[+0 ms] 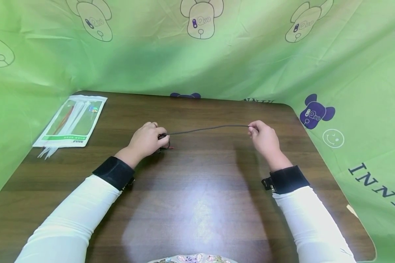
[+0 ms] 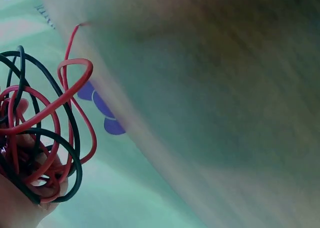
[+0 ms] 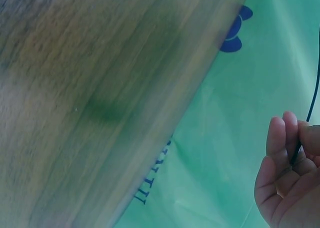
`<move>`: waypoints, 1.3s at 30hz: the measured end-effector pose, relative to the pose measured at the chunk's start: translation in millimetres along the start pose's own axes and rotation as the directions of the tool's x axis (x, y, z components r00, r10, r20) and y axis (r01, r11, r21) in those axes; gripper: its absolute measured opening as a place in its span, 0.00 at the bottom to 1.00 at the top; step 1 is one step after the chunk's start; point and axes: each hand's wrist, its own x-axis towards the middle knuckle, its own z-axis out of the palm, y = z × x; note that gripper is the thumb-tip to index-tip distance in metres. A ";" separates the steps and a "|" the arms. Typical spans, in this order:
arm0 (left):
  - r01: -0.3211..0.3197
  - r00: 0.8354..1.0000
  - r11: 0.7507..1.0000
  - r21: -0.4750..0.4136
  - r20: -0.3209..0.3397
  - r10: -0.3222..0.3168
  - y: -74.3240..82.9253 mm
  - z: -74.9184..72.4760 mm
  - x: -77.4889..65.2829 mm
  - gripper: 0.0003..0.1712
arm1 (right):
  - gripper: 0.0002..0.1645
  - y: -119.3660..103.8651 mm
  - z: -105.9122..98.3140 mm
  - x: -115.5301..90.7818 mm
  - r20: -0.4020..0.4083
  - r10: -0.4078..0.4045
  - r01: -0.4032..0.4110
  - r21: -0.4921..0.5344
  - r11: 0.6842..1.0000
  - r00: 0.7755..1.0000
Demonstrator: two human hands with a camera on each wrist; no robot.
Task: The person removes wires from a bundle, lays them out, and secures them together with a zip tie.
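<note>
A tangled bundle of red wire (image 2: 75, 83) and black wire (image 2: 75, 138) is gripped by my left hand (image 1: 148, 138). In the left wrist view the loops spill out past the fingers, and a thin red end sticks out from them. One black strand (image 1: 207, 128) runs from that bundle across to my right hand (image 1: 264, 140), nearly straight with a slight bow. Thumb and forefinger of the right hand pinch it near its end, while the other fingers lie loosely curled, as the right wrist view shows. Both hands are above the far half of the table (image 1: 197, 175).
At the back left lies a clear-fronted plastic packet (image 1: 70, 120) with white strips inside; several strip ends (image 1: 48, 151) poke out at its lower edge. A green printed cloth (image 1: 145, 54) hangs behind the table and along its sides. Patterned fabric (image 1: 194, 258) shows at the near edge.
</note>
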 end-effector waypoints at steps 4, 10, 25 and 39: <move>0.008 1.000 1.000 0.020 -0.021 -0.008 -3.5 -5.2 -1.2 0.16 | 0.12 0.1 -5.2 -0.9 0.005 0.010 -0.010 0.006 1.000 1.000; -0.040 0.996 0.997 0.068 -0.074 0.045 -6.7 -12.9 -0.5 0.17 | 0.12 -0.6 -7.9 -0.5 0.006 0.023 -0.023 0.018 1.000 1.000; -0.046 0.995 0.988 0.149 -0.078 0.058 -18.0 -30.2 -3.6 0.15 | 0.12 -5.1 -10.3 0.4 -0.040 0.010 -0.009 0.037 0.999 0.999; -0.022 0.999 0.988 0.153 -0.034 0.028 -34.9 -23.9 -7.8 0.14 | 0.12 -8.7 -12.3 1.9 -0.065 0.005 -0.003 0.022 1.000 0.998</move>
